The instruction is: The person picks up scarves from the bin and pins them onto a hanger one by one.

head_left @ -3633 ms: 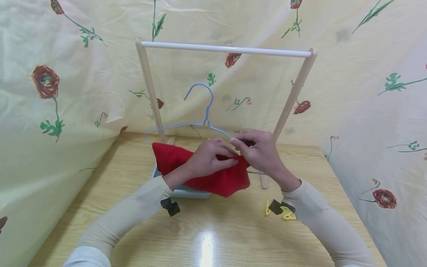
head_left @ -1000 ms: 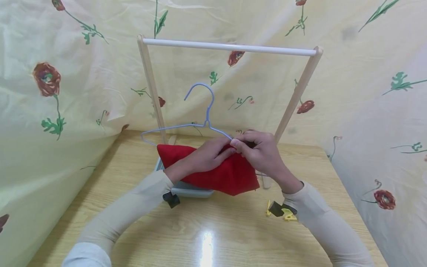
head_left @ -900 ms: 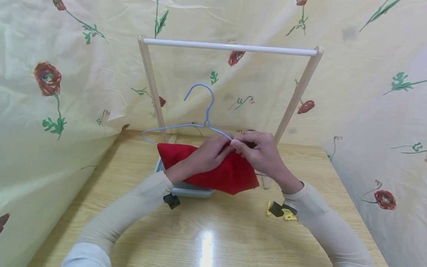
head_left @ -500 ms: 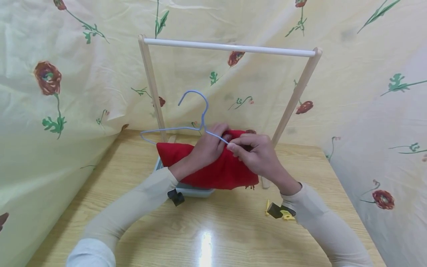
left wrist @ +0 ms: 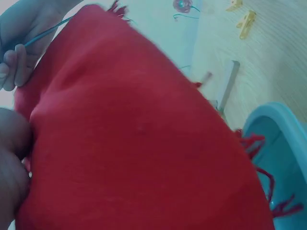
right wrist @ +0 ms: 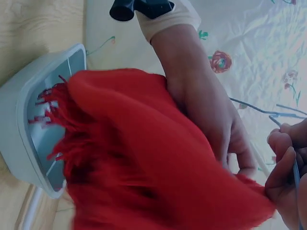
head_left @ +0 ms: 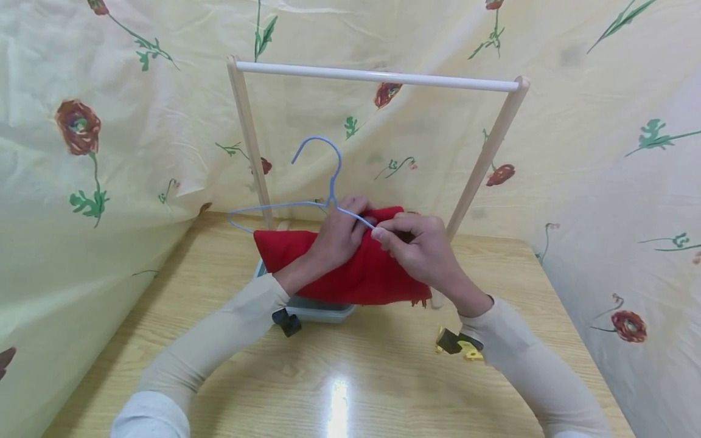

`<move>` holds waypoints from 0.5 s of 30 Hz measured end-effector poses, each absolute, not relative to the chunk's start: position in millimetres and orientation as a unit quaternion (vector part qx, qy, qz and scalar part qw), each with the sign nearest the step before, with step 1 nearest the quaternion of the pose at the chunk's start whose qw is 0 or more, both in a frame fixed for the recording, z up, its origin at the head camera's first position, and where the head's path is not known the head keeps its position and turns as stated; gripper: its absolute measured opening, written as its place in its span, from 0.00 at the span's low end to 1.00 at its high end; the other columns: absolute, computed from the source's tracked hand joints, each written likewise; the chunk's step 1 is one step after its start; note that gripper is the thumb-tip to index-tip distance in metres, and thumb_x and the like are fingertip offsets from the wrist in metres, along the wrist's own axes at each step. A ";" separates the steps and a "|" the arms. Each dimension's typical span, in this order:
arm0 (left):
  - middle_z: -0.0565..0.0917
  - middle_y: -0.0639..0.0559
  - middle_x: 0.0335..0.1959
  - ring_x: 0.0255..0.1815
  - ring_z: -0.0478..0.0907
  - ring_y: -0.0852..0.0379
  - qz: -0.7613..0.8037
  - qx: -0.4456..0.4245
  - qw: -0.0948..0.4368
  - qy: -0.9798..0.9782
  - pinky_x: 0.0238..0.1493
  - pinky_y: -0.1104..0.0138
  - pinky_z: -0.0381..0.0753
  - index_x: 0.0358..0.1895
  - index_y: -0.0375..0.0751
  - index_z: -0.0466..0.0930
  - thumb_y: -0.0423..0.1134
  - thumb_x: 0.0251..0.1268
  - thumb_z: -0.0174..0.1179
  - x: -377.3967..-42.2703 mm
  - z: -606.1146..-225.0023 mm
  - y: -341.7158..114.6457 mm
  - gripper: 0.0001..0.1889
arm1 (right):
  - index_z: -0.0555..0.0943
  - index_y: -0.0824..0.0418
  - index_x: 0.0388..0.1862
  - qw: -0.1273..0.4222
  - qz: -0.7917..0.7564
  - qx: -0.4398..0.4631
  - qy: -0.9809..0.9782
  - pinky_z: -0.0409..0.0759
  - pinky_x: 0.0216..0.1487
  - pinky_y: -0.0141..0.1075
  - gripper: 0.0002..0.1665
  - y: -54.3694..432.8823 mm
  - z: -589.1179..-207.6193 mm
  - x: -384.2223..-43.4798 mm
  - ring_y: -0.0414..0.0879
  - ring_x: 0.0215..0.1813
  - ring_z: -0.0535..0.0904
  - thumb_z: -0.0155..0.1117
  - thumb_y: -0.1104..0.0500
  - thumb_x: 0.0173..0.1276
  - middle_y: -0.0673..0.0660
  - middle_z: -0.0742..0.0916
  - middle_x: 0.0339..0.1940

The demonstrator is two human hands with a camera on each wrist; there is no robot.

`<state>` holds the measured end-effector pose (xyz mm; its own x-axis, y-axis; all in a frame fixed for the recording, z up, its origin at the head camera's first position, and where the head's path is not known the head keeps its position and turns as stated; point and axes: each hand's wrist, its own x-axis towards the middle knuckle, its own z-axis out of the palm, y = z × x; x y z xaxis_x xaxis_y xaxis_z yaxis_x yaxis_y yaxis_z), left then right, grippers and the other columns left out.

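Observation:
In the head view my right hand (head_left: 421,246) pinches the right shoulder of a blue wire hanger (head_left: 331,187), its hook pointing up. My left hand (head_left: 336,234) grips a red fringed scarf (head_left: 378,277), with fingers reaching behind the hanger's right shoulder. Part of the scarf shows above that wire, and the rest hangs in front, hiding the hanger's lower bar. From the right wrist, the left hand (right wrist: 206,105) holds the bunched scarf (right wrist: 158,139), whose fringe dangles over a basin. The left wrist view is mostly filled by scarf (left wrist: 139,124), with the right hand (left wrist: 24,43) on the wire.
A rack with a white bar (head_left: 378,76) and wooden legs stands behind the hands. The light blue basin (head_left: 323,315) sits below the scarf. Yellow clips (head_left: 473,351) lie near the right wrist. A flowered curtain surrounds the table (head_left: 263,377).
My left hand has moved up behind the hanger's right shoulder, carrying an edge of the scarf above the wire. The hanger has shifted slightly left, still in my right hand.

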<state>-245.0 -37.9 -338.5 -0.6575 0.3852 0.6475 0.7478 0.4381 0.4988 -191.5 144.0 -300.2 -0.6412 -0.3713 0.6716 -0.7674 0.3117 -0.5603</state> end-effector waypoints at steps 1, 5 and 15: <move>0.81 0.47 0.43 0.47 0.75 0.53 -0.393 -0.363 0.216 -0.816 0.52 0.63 0.76 0.48 0.38 0.79 0.31 0.73 0.61 -244.8 -339.2 -38.9 0.05 | 0.90 0.68 0.36 0.219 0.459 0.358 -0.783 0.76 0.27 0.27 0.03 144.0 -299.5 -192.1 0.41 0.23 0.76 0.72 0.71 0.64 0.53 0.84 0.23; 0.81 0.49 0.47 0.51 0.73 0.54 -0.384 -0.427 0.164 -0.802 0.56 0.62 0.72 0.51 0.38 0.80 0.33 0.74 0.60 -241.7 -341.2 -44.3 0.08 | 0.90 0.68 0.36 0.227 0.456 0.328 -0.795 0.76 0.26 0.26 0.03 145.3 -298.1 -196.2 0.41 0.23 0.77 0.73 0.69 0.64 0.54 0.85 0.23; 0.81 0.47 0.56 0.58 0.74 0.58 -0.382 -0.502 0.092 -0.770 0.64 0.61 0.72 0.60 0.38 0.75 0.33 0.74 0.59 -236.8 -337.1 -49.3 0.15 | 0.90 0.67 0.36 0.245 0.450 0.314 -0.799 0.74 0.24 0.27 0.03 147.8 -292.1 -200.2 0.43 0.22 0.75 0.71 0.68 0.67 0.54 0.85 0.22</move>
<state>-236.8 -49.3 -337.1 -0.4785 0.7031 0.5260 0.8440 0.2031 0.4964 -200.2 147.8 -292.1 -0.6822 -0.2808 0.6750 -0.7229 0.3973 -0.5653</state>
